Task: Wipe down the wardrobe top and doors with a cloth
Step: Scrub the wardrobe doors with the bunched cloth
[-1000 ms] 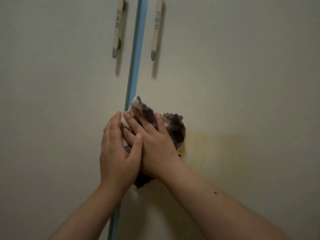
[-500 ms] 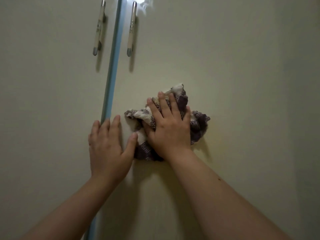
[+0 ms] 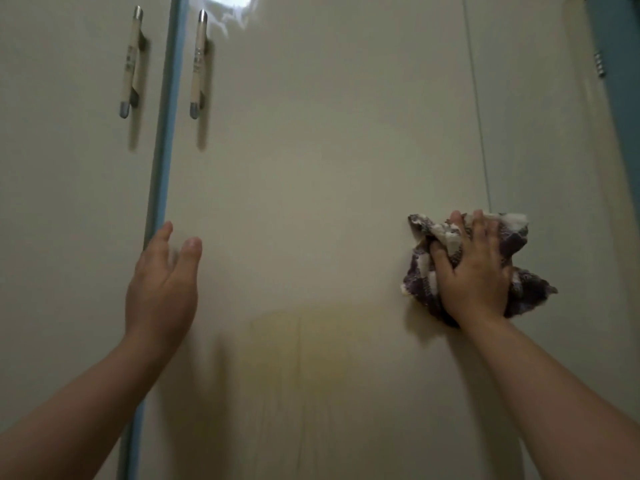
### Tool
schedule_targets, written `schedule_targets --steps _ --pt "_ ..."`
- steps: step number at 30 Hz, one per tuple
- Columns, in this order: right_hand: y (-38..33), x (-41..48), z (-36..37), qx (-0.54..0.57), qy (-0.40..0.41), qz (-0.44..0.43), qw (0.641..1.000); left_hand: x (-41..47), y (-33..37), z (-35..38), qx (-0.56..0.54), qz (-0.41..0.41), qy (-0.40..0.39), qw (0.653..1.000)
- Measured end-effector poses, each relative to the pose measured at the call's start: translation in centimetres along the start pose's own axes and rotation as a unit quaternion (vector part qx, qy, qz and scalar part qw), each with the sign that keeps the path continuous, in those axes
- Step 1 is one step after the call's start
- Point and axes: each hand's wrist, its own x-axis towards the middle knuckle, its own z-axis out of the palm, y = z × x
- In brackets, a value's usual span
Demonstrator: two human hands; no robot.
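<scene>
Two bare forearms reach up from the lower corners of the view toward a pale wardrobe front. Nearest on the left side, the left hand (image 3: 161, 289) is held with its fingers extended and loosely spread, gripping nothing; it is blurred, and whether its fingertips touch the surface cannot be told. It sits just right of the blue strip (image 3: 162, 150) that runs vertically between the two doors. On the other side, the right hand (image 3: 472, 271) lies flat with fingers spread over a crumpled cloth (image 3: 426, 275), pressing it against the right door (image 3: 311, 168). That cloth is checked in dark purple and white, bunched up, with folds sticking out above, left and right of the hand. It rests near the right door's far edge, where a thin vertical seam (image 3: 479, 133) runs up the panel just above it.

Between the two arms, low on the right door, a faint yellowish patch (image 3: 304, 341) discolours the surface. Higher up, two slim vertical handles flank the blue strip: the left handle (image 3: 130, 62) on the left door (image 3: 62, 185) and the right handle (image 3: 197, 64) on the right door, both pale with metallic ends. A bright glare (image 3: 228, 1) shines at the top of the right door. At the far right edge stands a teal panel (image 3: 620, 98).
</scene>
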Motion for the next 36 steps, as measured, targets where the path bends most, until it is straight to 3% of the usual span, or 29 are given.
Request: schedule_targets --steps 6,11,17,22,27,30,36 --pt "2.2 -6.0 0.5 0.016 0.025 -0.027 0.999 -0.1 -0.4 -0.2 -0.057 -0.041 0.012 0.997" --pt "2.3 -8.7 1.4 -0.008 0.027 -0.032 0.999 -0.6 -1.1 -0.5 -0.027 -0.046 0.006 0.999" --pt "-4.5 -9.8 3.0 0.008 0.027 -0.138 0.99 -1.3 -2.1 -1.7 -0.045 -0.032 -0.023 0.998" --pt "-13.0 -11.5 4.8 0.018 -0.027 -0.236 0.971 -2.6 -3.0 -3.2 -0.063 -0.019 -0.049 0.997" --pt "-20.1 -13.5 5.3 0.01 -0.134 -0.336 0.932 -3.8 -3.4 -4.5 0.021 0.047 -0.07 0.996" --pt "-22.5 -14.7 6.1 0.009 -0.178 -0.437 0.882 -4.8 -3.5 -5.3 0.059 0.072 -0.096 0.991" --pt "-23.6 -14.1 5.5 -0.022 -0.236 -0.517 0.822 -5.4 -4.3 -5.2 0.092 0.051 -0.133 0.986"
